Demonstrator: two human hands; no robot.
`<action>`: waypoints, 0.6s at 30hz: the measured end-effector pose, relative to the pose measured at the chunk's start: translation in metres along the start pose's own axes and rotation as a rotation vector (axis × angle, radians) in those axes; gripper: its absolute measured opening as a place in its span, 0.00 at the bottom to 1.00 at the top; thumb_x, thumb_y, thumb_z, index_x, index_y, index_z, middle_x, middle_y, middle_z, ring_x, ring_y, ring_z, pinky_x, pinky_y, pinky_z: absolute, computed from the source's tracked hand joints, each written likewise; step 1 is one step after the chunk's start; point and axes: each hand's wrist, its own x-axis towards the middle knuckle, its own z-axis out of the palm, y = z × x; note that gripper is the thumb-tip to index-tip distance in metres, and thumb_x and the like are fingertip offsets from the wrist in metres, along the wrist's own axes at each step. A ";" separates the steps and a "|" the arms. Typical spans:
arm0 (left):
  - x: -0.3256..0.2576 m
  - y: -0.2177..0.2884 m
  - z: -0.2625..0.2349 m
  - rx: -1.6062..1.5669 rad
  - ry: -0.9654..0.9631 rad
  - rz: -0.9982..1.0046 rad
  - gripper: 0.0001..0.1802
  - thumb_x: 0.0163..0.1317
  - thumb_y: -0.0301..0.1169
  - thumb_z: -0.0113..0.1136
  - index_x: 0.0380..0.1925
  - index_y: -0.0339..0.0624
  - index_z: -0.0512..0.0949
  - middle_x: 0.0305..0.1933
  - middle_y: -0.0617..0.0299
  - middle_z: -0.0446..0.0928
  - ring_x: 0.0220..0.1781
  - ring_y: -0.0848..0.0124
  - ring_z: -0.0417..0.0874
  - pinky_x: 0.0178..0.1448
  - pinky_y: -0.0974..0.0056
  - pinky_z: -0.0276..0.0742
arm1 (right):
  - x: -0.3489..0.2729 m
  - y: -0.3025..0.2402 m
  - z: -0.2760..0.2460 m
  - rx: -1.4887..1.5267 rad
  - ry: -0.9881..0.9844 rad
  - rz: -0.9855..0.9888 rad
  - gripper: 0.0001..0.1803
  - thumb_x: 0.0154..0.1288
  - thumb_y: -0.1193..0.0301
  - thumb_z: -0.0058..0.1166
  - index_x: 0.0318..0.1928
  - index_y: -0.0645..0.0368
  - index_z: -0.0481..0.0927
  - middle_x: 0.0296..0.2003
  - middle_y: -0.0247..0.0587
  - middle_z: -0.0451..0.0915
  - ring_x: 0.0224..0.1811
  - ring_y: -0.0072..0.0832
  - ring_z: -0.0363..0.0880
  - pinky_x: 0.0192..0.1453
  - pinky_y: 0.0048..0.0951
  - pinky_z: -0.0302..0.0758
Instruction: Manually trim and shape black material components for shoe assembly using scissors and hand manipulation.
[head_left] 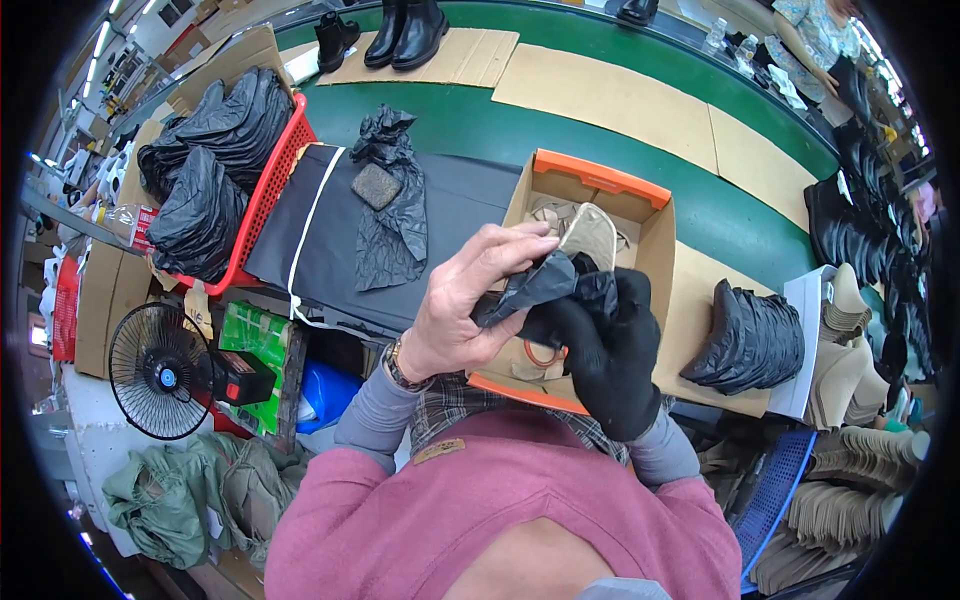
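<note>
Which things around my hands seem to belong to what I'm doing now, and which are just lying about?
Likely part of it:
black plastic, in your left hand and gloved right hand
beige piece beside it
orange-edged box beneath
black-wrapped bundle

Probably just lying about:
fan
green cloth
black boots

- 1 tan patch [440, 451] on pink top [430, 510]: lettering, too small
- red label [143, 228] on clear bottle [118, 217]: white print
- tan tag [197, 306] by fan [150, 352]: dark characters
- blue badge [167, 378], fan hub: mark unclear
- green box [250, 345]: pale print, blurred
</note>
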 end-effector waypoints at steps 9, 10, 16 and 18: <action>-0.009 0.004 -0.038 0.131 0.240 -0.216 0.30 0.49 0.14 0.66 0.56 0.36 0.75 0.47 0.53 0.82 0.48 0.69 0.84 0.51 0.68 0.78 | 0.048 -0.003 -0.031 0.176 -0.301 0.031 0.14 0.69 0.67 0.51 0.49 0.63 0.73 0.32 0.50 0.81 0.32 0.39 0.83 0.36 0.34 0.75; -0.010 0.003 -0.044 0.162 0.287 -0.218 0.29 0.50 0.14 0.66 0.55 0.36 0.75 0.47 0.54 0.82 0.47 0.70 0.84 0.52 0.68 0.78 | 0.053 0.013 -0.034 -0.047 -0.309 -0.002 0.14 0.69 0.66 0.49 0.48 0.64 0.74 0.30 0.50 0.81 0.32 0.39 0.83 0.36 0.33 0.75; -0.013 0.007 -0.064 0.229 0.266 -0.187 0.27 0.51 0.14 0.66 0.54 0.37 0.77 0.45 0.56 0.83 0.46 0.73 0.84 0.50 0.70 0.77 | 0.013 0.088 -0.008 -0.851 -0.847 0.258 0.22 0.58 0.60 0.57 0.42 0.67 0.71 0.29 0.57 0.81 0.35 0.51 0.82 0.39 0.47 0.77; -0.017 0.009 -0.068 0.238 0.228 -0.191 0.26 0.51 0.13 0.66 0.53 0.37 0.78 0.44 0.56 0.83 0.45 0.73 0.84 0.50 0.70 0.77 | 0.011 0.088 0.002 -0.927 -0.868 0.285 0.23 0.54 0.63 0.57 0.44 0.69 0.70 0.30 0.58 0.81 0.33 0.51 0.82 0.37 0.46 0.77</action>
